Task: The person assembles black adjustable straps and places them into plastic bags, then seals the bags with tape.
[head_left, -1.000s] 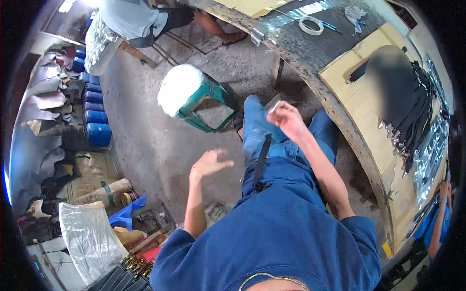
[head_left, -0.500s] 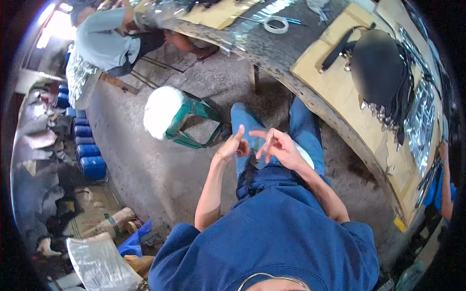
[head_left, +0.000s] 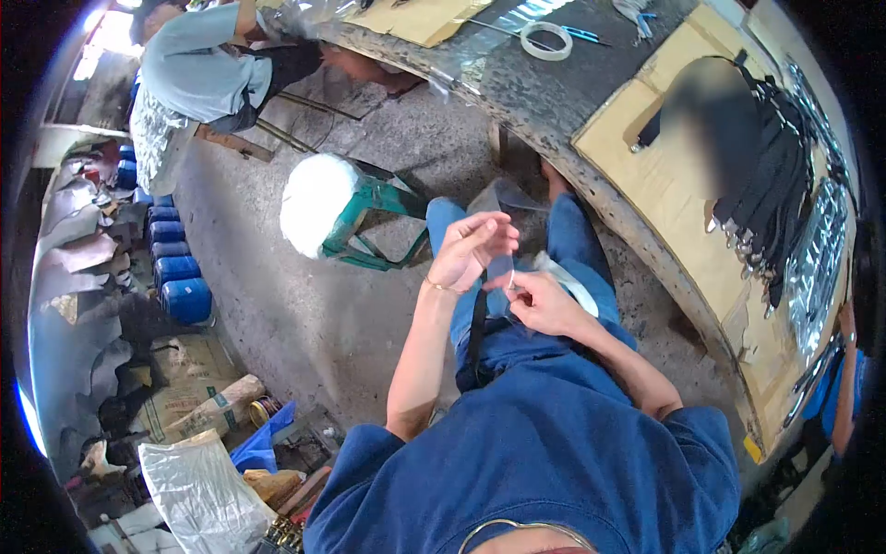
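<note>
My left hand is raised above my lap, its fingers stretched out and slightly bent beside a thin clear plastic piece. Close by on the right, my right hand pinches the lower end of this plastic between thumb and fingers. More see-through film shows above my left hand, but whether it is the same piece I cannot tell. A white item lies on my jeans, partly behind my right hand. A black strap hangs at my waist.
A green stool with a white cover stands ahead. The worktable carries a tape roll, cardboard and black straps with metal clips. Another person sits at the upper left. Blue containers line the left side.
My left hand has moved up and right, nearer my right hand. My right hand has lowered and its fingers have closed into a pinch. The clear plastic shows more plainly.
</note>
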Tool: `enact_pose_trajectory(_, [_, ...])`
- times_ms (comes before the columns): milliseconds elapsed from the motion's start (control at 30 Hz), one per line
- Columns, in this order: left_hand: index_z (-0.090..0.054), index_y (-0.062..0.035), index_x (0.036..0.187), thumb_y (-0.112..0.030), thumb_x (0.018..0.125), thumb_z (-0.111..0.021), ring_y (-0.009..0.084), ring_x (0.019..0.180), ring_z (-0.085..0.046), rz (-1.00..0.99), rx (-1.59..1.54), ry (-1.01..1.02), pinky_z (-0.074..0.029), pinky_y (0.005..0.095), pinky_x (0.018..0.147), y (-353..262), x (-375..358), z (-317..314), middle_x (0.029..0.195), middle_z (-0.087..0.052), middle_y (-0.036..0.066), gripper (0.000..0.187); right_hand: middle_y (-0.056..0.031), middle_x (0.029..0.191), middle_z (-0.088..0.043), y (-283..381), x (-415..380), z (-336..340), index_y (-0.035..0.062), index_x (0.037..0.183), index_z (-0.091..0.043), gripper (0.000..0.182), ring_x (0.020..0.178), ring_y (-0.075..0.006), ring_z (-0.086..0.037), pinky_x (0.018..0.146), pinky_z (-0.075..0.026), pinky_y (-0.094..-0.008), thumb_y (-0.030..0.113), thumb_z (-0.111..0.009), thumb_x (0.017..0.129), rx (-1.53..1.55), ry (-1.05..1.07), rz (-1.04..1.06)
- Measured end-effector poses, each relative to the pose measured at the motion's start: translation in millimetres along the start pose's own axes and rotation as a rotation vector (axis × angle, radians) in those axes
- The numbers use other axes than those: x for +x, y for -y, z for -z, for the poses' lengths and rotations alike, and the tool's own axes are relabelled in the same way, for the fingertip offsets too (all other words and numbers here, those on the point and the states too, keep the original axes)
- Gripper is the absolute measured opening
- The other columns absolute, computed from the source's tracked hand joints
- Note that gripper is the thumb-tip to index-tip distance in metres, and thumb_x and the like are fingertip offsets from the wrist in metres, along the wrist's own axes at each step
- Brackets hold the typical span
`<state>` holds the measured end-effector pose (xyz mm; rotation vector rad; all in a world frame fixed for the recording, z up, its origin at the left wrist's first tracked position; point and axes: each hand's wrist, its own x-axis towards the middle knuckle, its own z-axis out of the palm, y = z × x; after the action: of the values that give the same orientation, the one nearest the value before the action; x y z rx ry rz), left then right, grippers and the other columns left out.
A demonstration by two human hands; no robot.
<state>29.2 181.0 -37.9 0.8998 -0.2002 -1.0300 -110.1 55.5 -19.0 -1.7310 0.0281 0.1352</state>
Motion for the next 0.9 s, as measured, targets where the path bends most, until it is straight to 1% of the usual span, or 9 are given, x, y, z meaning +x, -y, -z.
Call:
enact_pose_trajectory(33, [-0.059, 0.0019, 0.107, -0.018, 0.09, -0.059, 0.021, 0.082, -0.065, -0.009, -0.081, -0.039, -0.053, 0.0321, 0.075, -8.3, 3.5, 3.0, 0.094, -0.066, 0.013, 0.026, -0.0135, 0.08, -0.066, -9.2, 3.4, -2.3, 0.0006, 0.075, -0.046, 0.006, 0.05, -0.0176, -0.049, 0.048, -0.04, -0.0321, -0.002, -0.051, 0.075, 0.003, -0.02, 0.073])
enact_pose_trajectory(167, [-0.061, 0.0019, 0.102, -0.025, 0.093, -0.055, 0.022, 0.081, -0.065, -0.16, -0.041, -0.183, -0.054, 0.0327, 0.073, -49.2, 11.3, 10.8, 0.091, -0.066, 0.013, 0.029, -0.016, 0.094, -0.068, -32.7, 8.5, 1.3, 0.0007, 0.072, -0.041, 0.011, 0.051, -0.0109, -0.044, 0.046, -0.035, -0.0285, -0.007, -0.048, 0.07, -0.039, 0.173, 0.005])
enact_pose_trajectory(333, [-0.061, 0.0027, 0.099, -0.022, 0.094, -0.053, 0.0233, 0.078, -0.066, -0.329, -0.002, -0.241, -0.054, 0.0331, 0.068, -72.1, 19.5, 5.6, 0.088, -0.066, 0.014, 0.026, -0.0147, 0.092, -0.068, -43.6, 14.1, 3.6, 0.0001, 0.071, -0.04, 0.011, 0.052, -0.01, -0.043, 0.047, -0.035, -0.0282, -0.007, -0.049, 0.07, -0.019, 0.144, 0.07])
enact_pose_trajectory(400, [-0.062, 0.002, 0.097, -0.02, 0.094, -0.054, 0.0229, 0.078, -0.066, -0.339, 0.04, -0.236, -0.055, 0.0328, 0.067, -74.1, 24.0, 1.1, 0.087, -0.066, 0.013, 0.023, -0.013, 0.082, -0.067, -40.0, 12.8, 9.0, -0.0008, 0.074, -0.046, 0.005, 0.059, -0.0211, -0.058, 0.055, -0.044, -0.0337, -0.002, -0.05, 0.075, -0.013, 0.109, 0.025])
enact_pose_trajectory(500, [-0.062, 0.0026, 0.095, -0.017, 0.091, -0.06, 0.0225, 0.079, -0.066, -0.42, 0.087, -0.319, -0.054, 0.0321, 0.068, -79.8, 34.1, 1.0, 0.087, -0.066, 0.012, 0.02, -0.0136, 0.086, -0.068, -47.9, 15.2, 15.6, -0.0008, 0.072, -0.045, 0.006, 0.069, -0.0206, -0.063, 0.06, -0.048, -0.0327, -0.002, -0.049, 0.076, 0.04, 0.1, 0.001])
enact_pose_trajectory(633, [-0.063, 0.0039, 0.098, -0.015, 0.088, -0.063, 0.0208, 0.077, -0.065, -0.426, 0.017, -0.206, -0.053, 0.0313, 0.067, -88.9, 43.0, -15.3, 0.087, -0.066, 0.012, 0.021, -0.0168, 0.085, -0.067, -44.8, 16.1, 25.1, -0.0009, 0.074, -0.049, 0.004, 0.082, -0.0218, -0.065, 0.07, -0.051, -0.0332, -0.001, -0.049, 0.078, -0.03, 0.099, -0.178])
enact_pose_trajectory(767, [-0.065, 0.0043, 0.092, -0.011, 0.087, -0.064, 0.0191, 0.075, -0.064, -0.52, 0.147, -0.222, -0.053, 0.0304, 0.068, -85.1, 51.4, -27.0, 0.082, -0.066, 0.012, 0.016, -0.017, 0.093, -0.066, -52.0, 18.7, 37.9, -0.0013, 0.084, -0.056, 0.006, 0.083, -0.0269, -0.065, 0.075, -0.051, -0.0347, 0.002, -0.053, 0.08, -0.04, 0.042, -0.097])
enact_pose_trajectory(833, [-0.066, 0.0048, 0.086, -0.005, 0.085, -0.065, 0.0156, 0.07, -0.063, -0.637, 0.335, -0.325, -0.053, 0.0286, 0.068, -84.3, 53.5, -33.2, 0.078, -0.066, 0.01, 0.01, -0.0186, 0.106, -0.062, -45.1, 15.4, 48.5, -0.0008, 0.099, -0.058, 0.02, 0.092, -0.0335, -0.062, 0.082, -0.049, -0.0365, 0.007, -0.058, 0.08, -0.382, -0.145, -0.036])
enact_pose_trajectory(900, [-0.067, 0.0048, 0.085, -0.003, 0.083, -0.065, 0.0142, 0.069, -0.062, -0.659, 0.398, -0.323, -0.052, 0.0272, 0.067, -84.7, 54.2, -37.4, 0.076, -0.066, 0.009, 0.008, -0.0194, 0.11, -0.059, -37.2, 15.0, 56.6, -0.0008, 0.102, -0.057, 0.024, 0.097, -0.0358, -0.058, 0.085, -0.048, -0.0379, 0.008, -0.06, 0.08, -0.506, -0.265, 0.028])
